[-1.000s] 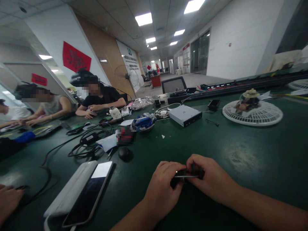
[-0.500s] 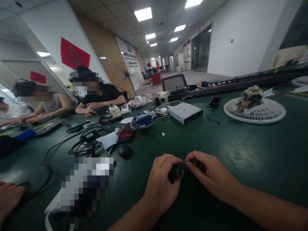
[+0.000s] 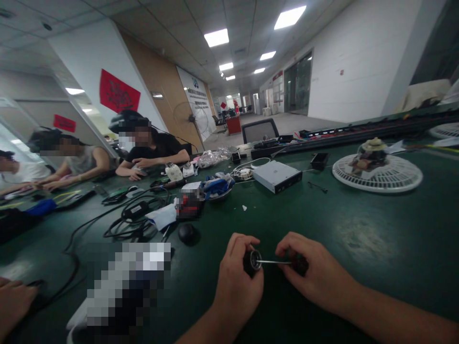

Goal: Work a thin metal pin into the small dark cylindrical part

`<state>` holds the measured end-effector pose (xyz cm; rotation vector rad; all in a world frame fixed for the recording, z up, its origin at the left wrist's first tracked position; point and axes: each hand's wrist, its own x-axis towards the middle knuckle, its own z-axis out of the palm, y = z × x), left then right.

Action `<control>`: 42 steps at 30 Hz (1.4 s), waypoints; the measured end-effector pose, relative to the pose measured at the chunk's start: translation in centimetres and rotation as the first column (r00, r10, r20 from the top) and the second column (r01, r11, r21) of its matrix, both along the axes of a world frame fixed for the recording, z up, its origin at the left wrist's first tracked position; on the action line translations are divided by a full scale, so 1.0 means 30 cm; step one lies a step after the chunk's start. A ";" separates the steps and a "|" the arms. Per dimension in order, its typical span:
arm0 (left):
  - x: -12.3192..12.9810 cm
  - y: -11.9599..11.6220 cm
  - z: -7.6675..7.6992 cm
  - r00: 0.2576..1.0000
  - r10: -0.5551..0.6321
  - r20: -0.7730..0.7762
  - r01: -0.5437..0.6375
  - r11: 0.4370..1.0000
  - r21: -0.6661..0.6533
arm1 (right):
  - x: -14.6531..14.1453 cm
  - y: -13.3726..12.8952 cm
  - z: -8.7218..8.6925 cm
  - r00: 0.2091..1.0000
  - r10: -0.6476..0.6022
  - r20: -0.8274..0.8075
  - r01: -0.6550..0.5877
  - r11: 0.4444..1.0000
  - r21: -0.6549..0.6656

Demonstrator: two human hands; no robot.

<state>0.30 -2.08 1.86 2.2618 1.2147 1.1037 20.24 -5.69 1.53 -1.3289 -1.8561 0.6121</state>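
Note:
My left hand (image 3: 238, 282) pinches a small black cylindrical part with a metal-rimmed hole (image 3: 254, 261) between thumb and fingers, just above the dark green table mat (image 3: 358, 239). My right hand (image 3: 315, 267) grips a dark piece, mostly hidden by the fingers, with a thin metal shaft (image 3: 274, 262) reaching left from it. The shaft's tip meets the rim of the black part. Both hands are held close together, near the front of the table.
A black ball-shaped object (image 3: 186, 233) lies left of my hands beside a pixelated device (image 3: 125, 286). Tangled black cables (image 3: 131, 224), a silver drive box (image 3: 277, 176) and a white fan grille (image 3: 376, 174) lie farther off. A co-worker's hand (image 3: 12, 303) rests at lower left.
My hands have drawn apart sideways, so more of the metal shaft shows between them. The black part has moved left with my left hand and now faces more toward me.

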 end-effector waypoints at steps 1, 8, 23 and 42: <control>0.000 0.001 -0.001 1.000 0.004 -0.002 -0.004 1.000 -0.003 | 0.000 0.002 -0.002 1.000 0.001 0.000 -0.001 1.000 -0.004; 0.005 0.012 -0.002 1.000 -0.019 0.006 0.019 1.000 0.000 | 0.008 0.008 -0.025 0.998 -0.030 0.058 0.028 0.999 0.039; 0.009 0.017 0.004 0.998 -0.063 -0.018 0.062 0.997 -0.037 | 0.009 -0.002 -0.019 0.990 -0.055 0.129 0.039 0.992 0.123; 0.005 0.009 0.013 0.999 0.002 -0.043 -0.006 0.996 -0.086 | 0.000 -0.004 -0.018 0.978 -0.008 0.209 -0.001 0.999 0.044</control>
